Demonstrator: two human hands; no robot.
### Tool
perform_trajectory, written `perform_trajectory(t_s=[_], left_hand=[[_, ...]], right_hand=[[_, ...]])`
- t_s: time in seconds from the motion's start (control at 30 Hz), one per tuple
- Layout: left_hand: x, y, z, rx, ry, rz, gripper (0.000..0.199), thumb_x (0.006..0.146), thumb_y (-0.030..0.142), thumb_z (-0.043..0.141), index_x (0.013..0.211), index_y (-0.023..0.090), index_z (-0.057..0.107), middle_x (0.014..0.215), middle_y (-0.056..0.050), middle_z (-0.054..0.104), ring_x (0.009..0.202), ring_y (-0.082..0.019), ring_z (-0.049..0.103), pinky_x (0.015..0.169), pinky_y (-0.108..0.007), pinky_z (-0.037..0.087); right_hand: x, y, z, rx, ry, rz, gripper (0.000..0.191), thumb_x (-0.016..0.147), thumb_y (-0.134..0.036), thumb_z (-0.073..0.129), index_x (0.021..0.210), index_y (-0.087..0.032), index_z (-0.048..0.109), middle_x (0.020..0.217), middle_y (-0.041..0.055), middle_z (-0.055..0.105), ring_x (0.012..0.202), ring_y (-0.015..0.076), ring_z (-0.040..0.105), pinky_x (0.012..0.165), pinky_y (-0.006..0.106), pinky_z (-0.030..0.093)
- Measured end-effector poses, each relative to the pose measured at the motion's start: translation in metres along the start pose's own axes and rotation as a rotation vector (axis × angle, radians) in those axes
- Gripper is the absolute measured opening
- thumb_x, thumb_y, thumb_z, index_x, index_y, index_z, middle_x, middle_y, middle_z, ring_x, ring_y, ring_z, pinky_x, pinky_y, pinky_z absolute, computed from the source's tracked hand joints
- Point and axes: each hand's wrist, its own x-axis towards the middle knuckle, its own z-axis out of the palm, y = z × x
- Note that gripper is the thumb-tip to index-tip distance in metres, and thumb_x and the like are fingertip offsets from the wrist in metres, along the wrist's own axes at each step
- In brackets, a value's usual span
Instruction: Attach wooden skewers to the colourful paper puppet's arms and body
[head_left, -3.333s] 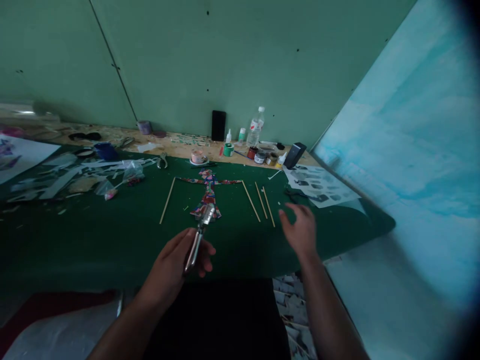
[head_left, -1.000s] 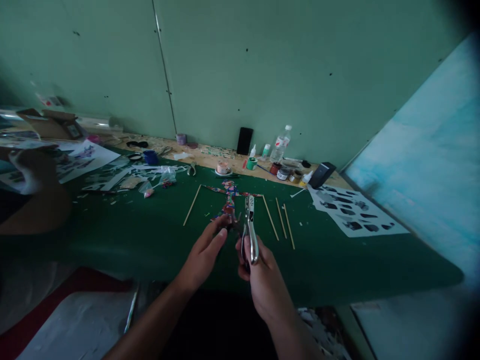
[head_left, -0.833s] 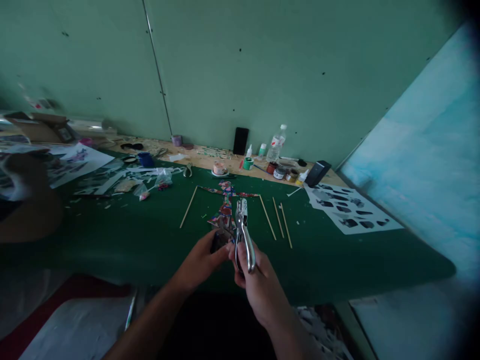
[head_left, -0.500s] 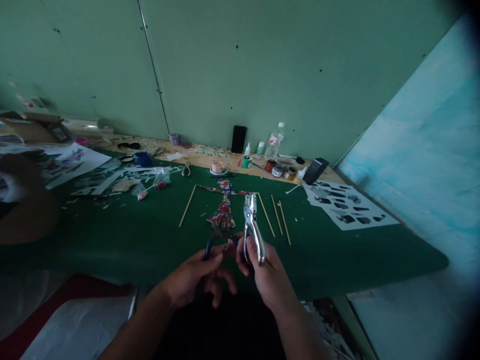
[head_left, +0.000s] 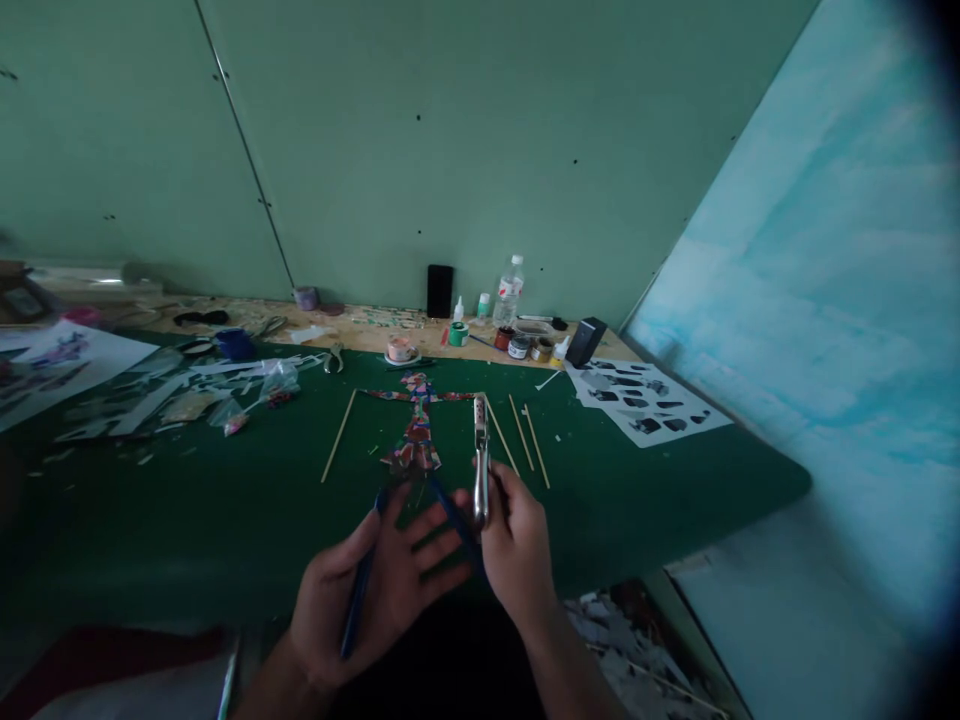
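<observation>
My right hand (head_left: 517, 535) is closed round a silver single-hole punch (head_left: 481, 470), its head pointing away from me. My left hand (head_left: 394, 580) lies palm up with its fingers spread, its thumb holding one handle of blue-handled pliers (head_left: 361, 590). The other blue handle reaches over its fingers towards my right hand. The pliers' dark jaws are hard to make out against the table. Just beyond lies a flat, colourful jointed puppet figure (head_left: 418, 425), arms outstretched. A thin wooden stick (head_left: 339, 437) lies at its left arm's end, another stick (head_left: 501, 437) at its right.
Two loose sticks (head_left: 531, 440) lie right of the puppet. Paint jars (head_left: 518, 346), a water bottle (head_left: 508, 290) and a black phone (head_left: 440, 291) stand along the back. A printed sheet (head_left: 645, 405) lies at right; paper scraps (head_left: 154, 405) and small bags (head_left: 229, 415) at left.
My left hand has turned palm up and opened its fingers, with the pliers' handles now spread wide. The punch has turned edge-on in my right hand. The view has swung right.
</observation>
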Motion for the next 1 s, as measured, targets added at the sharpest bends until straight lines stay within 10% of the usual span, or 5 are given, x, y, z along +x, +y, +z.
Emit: perform_trajectory(t_s=[0.23,0.4,0.67,1.0], left_hand=[[0.005,-0.001,0.005,0.098,0.170,0.088,0.037,0.092,0.052,0.036,0.120,0.034,0.051,0.110,-0.006,0.059,0.096,-0.025,0.059,0.090,-0.057,0.042],[0.005,-0.008,-0.011,0.611,0.287,0.082,0.032,0.092,0.044,0.049,0.116,0.025,0.057,0.112,-0.006,0.057,0.099,-0.022,0.054,0.092,-0.044,0.042],[0.005,-0.020,-0.008,1.372,0.142,0.163,0.047,0.094,0.032,0.045,0.141,0.027,0.042,0.120,-0.007,0.055,0.110,-0.023,0.049,0.100,-0.040,0.035],[0.004,-0.011,0.006,1.483,0.157,0.284,0.040,0.093,0.023,0.044,0.132,0.026,0.052,0.110,-0.006,0.057,0.093,-0.020,0.054,0.084,-0.031,0.042]], right_hand=[[0.002,0.002,0.002,-0.030,0.171,0.005,0.030,0.094,-0.044,0.041,0.101,-0.021,0.059,0.067,0.0007,0.057,0.056,0.0144,0.051,0.052,0.026,0.040],[0.000,0.002,0.008,0.156,0.162,0.099,0.034,0.093,-0.053,0.040,0.105,-0.023,0.053,0.069,-0.0018,0.050,0.056,0.0134,0.050,0.050,0.024,0.040],[-0.001,0.001,0.016,0.669,0.022,0.178,0.025,0.093,-0.050,0.043,0.092,-0.026,0.049,0.063,-0.0072,0.040,0.045,0.0064,0.035,0.041,0.019,0.029],[-0.011,0.003,0.022,0.640,-0.112,0.173,0.022,0.093,-0.044,0.048,0.102,-0.024,0.053,0.062,-0.0069,0.045,0.048,0.0066,0.037,0.044,0.019,0.030]])
